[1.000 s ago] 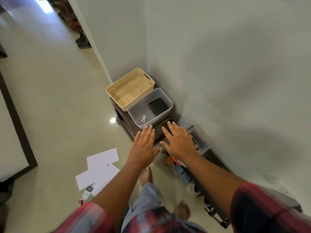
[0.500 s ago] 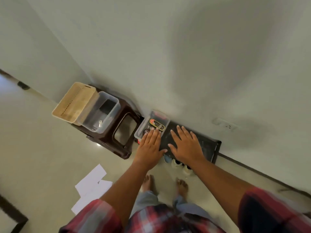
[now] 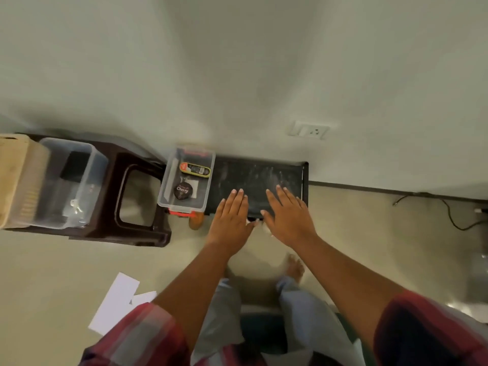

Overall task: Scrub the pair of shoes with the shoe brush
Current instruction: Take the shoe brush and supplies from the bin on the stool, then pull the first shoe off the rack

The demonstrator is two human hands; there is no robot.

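A black shoe rack (image 3: 260, 175) stands against the wall below me. On its left end sits a clear plastic box (image 3: 186, 178) holding a round polish tin (image 3: 182, 191) and a long black item with a yellow and red rim (image 3: 195, 169). My left hand (image 3: 232, 216) and my right hand (image 3: 289, 215) hover flat, fingers straight, over the rack's front edge, holding nothing. The shoes are mostly hidden under the rack; only a white sliver (image 3: 253, 221) shows between my hands. An orange object (image 3: 196, 220) peeks out beside them.
A dark brown plastic stool (image 3: 140, 199) stands left of the rack, carrying a grey bin (image 3: 71, 186) and a beige basket (image 3: 13, 178). White paper sheets (image 3: 116, 299) lie on the floor at lower left. A wall socket (image 3: 310, 132) and a black cable (image 3: 454, 217) are to the right.
My view has swung right and down, from the stool and baskets to directly above the shoe rack. Both hands stay flat and empty, side by side over the rack.
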